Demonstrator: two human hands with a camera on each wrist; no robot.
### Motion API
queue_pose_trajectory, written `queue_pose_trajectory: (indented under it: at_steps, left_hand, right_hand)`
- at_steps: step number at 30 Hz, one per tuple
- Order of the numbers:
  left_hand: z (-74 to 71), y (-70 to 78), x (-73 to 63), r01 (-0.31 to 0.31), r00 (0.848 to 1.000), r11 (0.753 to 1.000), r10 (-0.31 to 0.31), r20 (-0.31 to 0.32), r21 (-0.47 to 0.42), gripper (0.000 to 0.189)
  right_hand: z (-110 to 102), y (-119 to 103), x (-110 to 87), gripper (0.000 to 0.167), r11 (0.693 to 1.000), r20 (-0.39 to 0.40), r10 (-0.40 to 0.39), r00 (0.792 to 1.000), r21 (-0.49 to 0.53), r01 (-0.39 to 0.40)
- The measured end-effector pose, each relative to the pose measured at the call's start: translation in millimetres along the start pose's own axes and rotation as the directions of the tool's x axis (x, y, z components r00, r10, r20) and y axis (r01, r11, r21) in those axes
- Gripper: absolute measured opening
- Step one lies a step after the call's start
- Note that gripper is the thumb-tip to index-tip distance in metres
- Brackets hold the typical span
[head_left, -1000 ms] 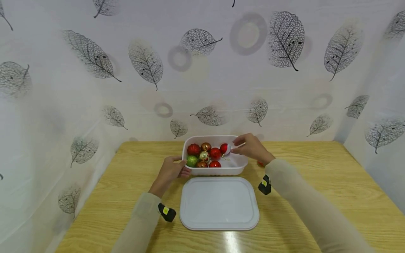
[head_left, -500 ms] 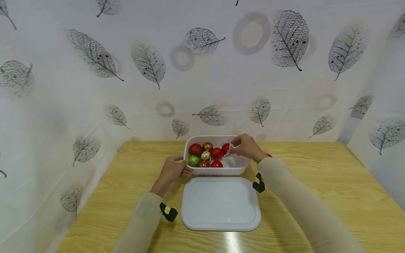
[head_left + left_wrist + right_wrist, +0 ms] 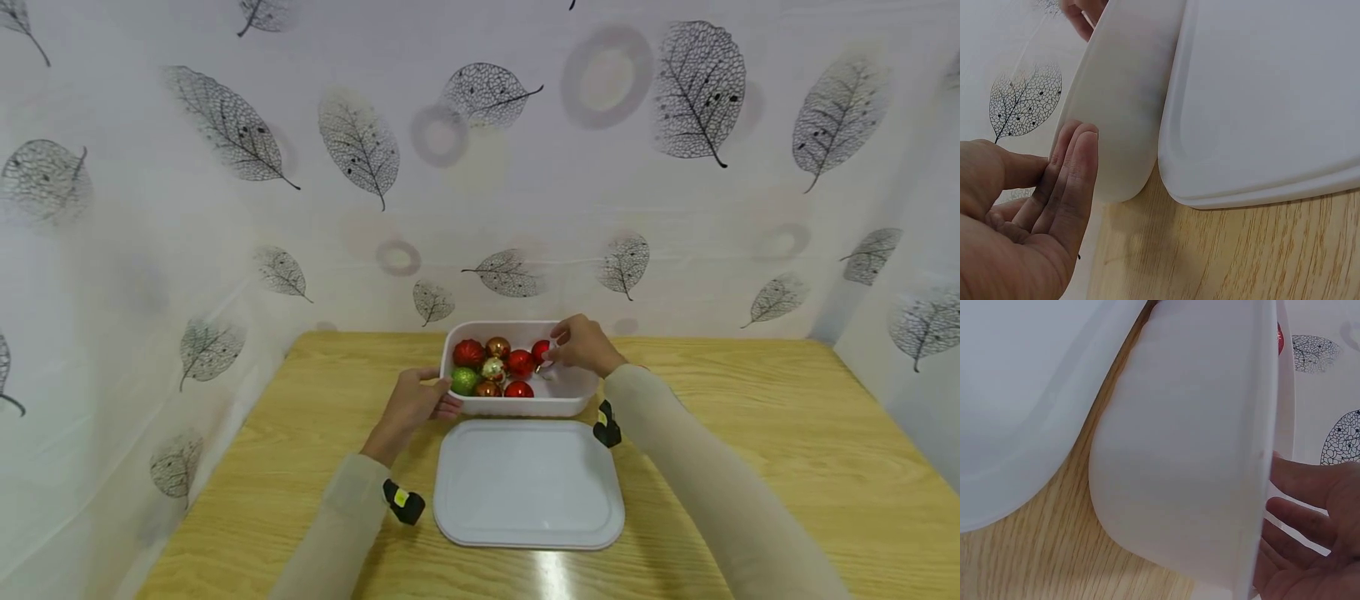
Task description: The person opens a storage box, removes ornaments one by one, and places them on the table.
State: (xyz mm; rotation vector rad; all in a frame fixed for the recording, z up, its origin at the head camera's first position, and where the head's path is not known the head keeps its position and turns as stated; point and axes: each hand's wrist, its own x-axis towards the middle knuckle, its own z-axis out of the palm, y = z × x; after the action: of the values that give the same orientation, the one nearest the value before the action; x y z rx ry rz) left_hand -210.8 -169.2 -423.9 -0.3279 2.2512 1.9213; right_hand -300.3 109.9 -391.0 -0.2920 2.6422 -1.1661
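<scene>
Tub (image 3: 525, 407) on table (image 3: 322, 392), hands at both ends

Tub is gripped at its left end by the left hand (image 3: 412, 400), thumb at the rim, fingers laid along the outer wall; inside, right of centre, a red-and-pale ball (image 3: 541, 350) is pinched by the bent fingers of the right hand (image 3: 588, 346); right fingertips are hidden by the wall in the right wrist view; to the left, a green ball (image 3: 465, 381), a ridged ball (image 3: 468, 353) and other red and gold balls (image 3: 521, 362) are clustered; lid (image 3: 528, 483) is laid flat just in front
</scene>
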Motion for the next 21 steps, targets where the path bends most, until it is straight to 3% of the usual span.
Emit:
queue_pose_trajectory:
  at_steps: [21]
  left_hand:
    - [-1.2,0.7,-1.9,0.01,1.0,1.0,-0.01,0.001,-0.014,0.043]
  right_hand:
    - [16.4,4.0,12.7,0.047,0.993,-0.01,-0.002,1.0,-0.115,0.001]
